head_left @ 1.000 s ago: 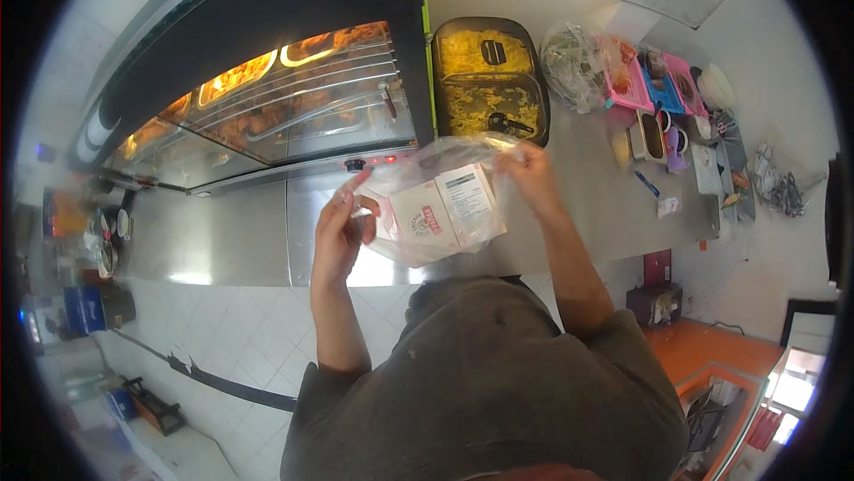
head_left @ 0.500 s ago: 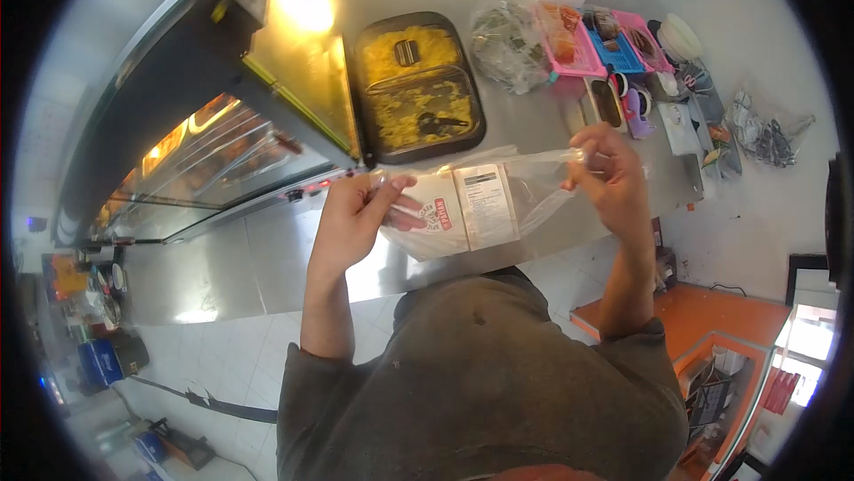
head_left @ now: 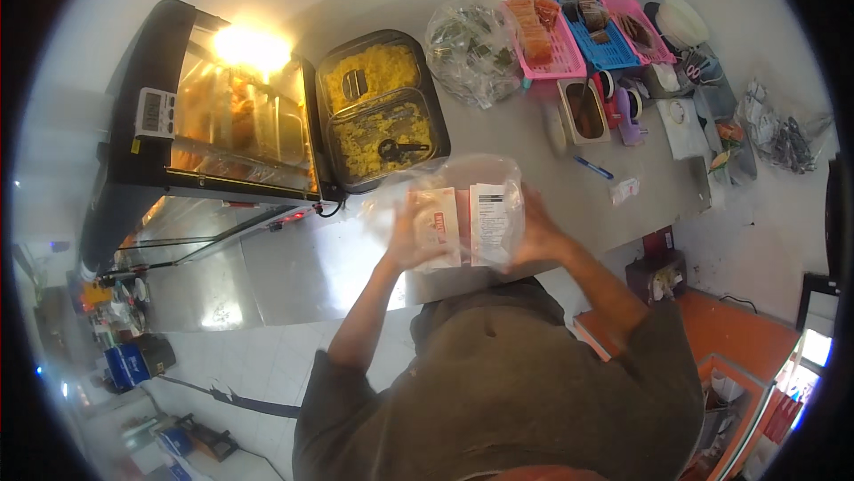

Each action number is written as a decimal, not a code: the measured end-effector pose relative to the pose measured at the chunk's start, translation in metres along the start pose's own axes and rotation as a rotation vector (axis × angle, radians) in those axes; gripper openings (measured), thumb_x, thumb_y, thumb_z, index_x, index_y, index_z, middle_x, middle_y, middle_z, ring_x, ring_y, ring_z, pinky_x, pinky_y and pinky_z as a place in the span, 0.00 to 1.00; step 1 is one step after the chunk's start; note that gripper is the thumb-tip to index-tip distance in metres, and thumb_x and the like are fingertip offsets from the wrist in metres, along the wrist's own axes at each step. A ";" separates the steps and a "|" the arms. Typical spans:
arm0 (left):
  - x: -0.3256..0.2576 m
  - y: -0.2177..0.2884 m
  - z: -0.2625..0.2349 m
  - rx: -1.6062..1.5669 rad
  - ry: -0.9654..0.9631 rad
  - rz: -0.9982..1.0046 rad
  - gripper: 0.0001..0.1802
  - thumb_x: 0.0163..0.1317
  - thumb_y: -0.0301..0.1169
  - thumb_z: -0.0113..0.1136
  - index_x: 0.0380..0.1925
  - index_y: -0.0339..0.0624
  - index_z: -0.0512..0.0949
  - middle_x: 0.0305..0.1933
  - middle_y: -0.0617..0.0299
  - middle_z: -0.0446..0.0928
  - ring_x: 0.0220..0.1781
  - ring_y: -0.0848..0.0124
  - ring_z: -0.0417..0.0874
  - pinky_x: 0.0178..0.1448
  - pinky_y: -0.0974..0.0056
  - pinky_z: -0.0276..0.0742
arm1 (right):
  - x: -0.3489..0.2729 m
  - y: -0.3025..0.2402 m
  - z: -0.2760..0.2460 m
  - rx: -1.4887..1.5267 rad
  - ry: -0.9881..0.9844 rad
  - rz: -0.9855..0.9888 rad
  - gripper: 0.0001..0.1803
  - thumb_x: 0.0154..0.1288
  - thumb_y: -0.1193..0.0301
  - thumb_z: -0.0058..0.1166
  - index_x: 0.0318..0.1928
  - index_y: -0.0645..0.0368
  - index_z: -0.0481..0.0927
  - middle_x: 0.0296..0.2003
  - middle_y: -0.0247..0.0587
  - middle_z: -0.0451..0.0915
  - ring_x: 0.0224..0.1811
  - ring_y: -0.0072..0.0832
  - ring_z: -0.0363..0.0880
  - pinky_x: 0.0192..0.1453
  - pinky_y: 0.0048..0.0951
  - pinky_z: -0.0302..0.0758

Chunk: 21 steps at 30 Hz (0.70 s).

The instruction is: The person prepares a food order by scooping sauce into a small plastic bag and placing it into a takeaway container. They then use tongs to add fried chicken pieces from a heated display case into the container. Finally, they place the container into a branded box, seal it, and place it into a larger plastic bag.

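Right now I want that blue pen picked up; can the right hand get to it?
Probably not at once: the right hand is gripping the clear bag. The pen lies uncovered on the counter nearby.

Worktop layout, seen from above

The heated display case [head_left: 222, 134] stands at the left of the worktop [head_left: 569, 205]; the lidded tray [head_left: 381, 121] sits just right of it. Behind, a bag of packets [head_left: 470, 49] lies left of three baskets [head_left: 598, 29]. A clear bag [head_left: 463, 214] is between both hands [head_left: 418, 241], in front of the tray.
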State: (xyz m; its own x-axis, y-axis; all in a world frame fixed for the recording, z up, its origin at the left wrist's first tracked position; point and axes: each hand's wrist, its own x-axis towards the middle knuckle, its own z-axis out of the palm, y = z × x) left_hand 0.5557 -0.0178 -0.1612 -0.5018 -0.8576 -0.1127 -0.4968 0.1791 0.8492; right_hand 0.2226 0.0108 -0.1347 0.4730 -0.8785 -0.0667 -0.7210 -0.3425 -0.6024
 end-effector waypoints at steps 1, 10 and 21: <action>0.016 -0.013 0.013 -0.086 -0.099 -0.047 0.57 0.37 0.46 0.83 0.66 0.38 0.63 0.72 0.41 0.57 0.72 0.50 0.62 0.72 0.53 0.60 | 0.025 -0.019 0.016 0.132 0.028 -0.004 0.74 0.33 0.51 0.79 0.76 0.60 0.45 0.74 0.61 0.50 0.75 0.54 0.50 0.76 0.50 0.52; 0.018 0.047 -0.018 -0.351 0.173 0.551 0.42 0.56 0.37 0.72 0.67 0.40 0.61 0.70 0.50 0.63 0.69 0.59 0.67 0.67 0.52 0.66 | 0.051 -0.055 0.040 0.906 0.145 0.197 0.10 0.54 0.75 0.65 0.38 0.62 0.82 0.44 0.38 0.82 0.43 0.25 0.80 0.49 0.33 0.77; 0.035 -0.032 0.084 -0.384 -0.110 0.096 0.23 0.64 0.36 0.60 0.57 0.38 0.74 0.56 0.49 0.77 0.60 0.52 0.77 0.65 0.52 0.71 | 0.010 -0.085 0.024 0.358 0.639 0.168 0.43 0.53 0.60 0.74 0.67 0.49 0.65 0.63 0.47 0.70 0.63 0.41 0.72 0.70 0.41 0.64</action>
State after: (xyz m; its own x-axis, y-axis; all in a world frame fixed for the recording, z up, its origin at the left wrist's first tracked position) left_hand 0.4946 -0.0126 -0.2359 -0.6161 -0.7853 -0.0608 -0.1539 0.0443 0.9871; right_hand 0.3006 0.0396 -0.1026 -0.0937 -0.9690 0.2285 -0.4975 -0.1532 -0.8538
